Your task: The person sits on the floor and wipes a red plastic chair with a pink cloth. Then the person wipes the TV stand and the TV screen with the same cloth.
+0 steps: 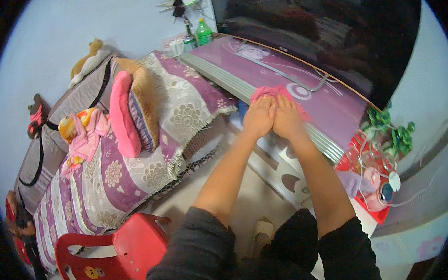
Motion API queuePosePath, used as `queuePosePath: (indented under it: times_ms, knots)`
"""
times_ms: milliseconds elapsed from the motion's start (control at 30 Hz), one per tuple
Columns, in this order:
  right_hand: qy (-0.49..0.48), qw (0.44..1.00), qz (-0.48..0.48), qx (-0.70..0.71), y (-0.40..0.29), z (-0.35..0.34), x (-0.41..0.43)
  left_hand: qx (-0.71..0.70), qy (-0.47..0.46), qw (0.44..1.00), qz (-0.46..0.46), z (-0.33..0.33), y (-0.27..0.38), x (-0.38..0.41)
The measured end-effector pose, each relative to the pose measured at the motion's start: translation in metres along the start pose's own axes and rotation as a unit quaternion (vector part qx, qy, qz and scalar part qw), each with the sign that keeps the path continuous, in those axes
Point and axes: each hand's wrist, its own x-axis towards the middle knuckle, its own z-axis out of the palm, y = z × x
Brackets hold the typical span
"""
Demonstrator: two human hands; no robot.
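Both my arms reach forward over the front edge of a TV cabinet with a glossy purple top (pixel 334 114). Under my hands is a bunched pink cloth (pixel 301 110), pressed against the top near its ridged silver edge. My left hand (pixel 260 116) lies on the left part of the cloth, fingers pointing away from me. Beside it, touching, my right hand (pixel 287 117) holds down the cloth's right side. The palms and the cloth beneath them are hidden. Behind the cloth runs the silver stand (pixel 281 73) of a large, dark television (pixel 317 30).
To the right, a red tray (pixel 382 215) holds glasses and cups next to green leaves (pixel 401 138). A green bottle (pixel 203 32) stands at the far left corner. On the left are a sofa with a patterned cover (pixel 145 175), a pink cushion (pixel 122 115) and a red plastic chair (pixel 138 249).
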Motion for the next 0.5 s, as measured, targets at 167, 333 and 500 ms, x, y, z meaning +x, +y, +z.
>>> queuePosePath:
  times_ms: [167, 333, 500]
  knots:
    - [0.023, 0.999, -0.018, -0.03, 0.033, -0.004, -0.045, 0.0, -0.014, 0.998, 0.057, 0.002, 0.054, -0.014]
    - [0.058, 0.996, -0.065, 0.019, 0.051, -0.039, -0.098, 0.086, 0.066, 0.979, 0.176, 0.021, 0.09, -0.034]
    - [0.047, 0.998, -0.045, -0.004, 0.073, -0.058, -0.144, -0.013, 0.061, 0.984, 0.166, 0.015, 0.143, -0.052]
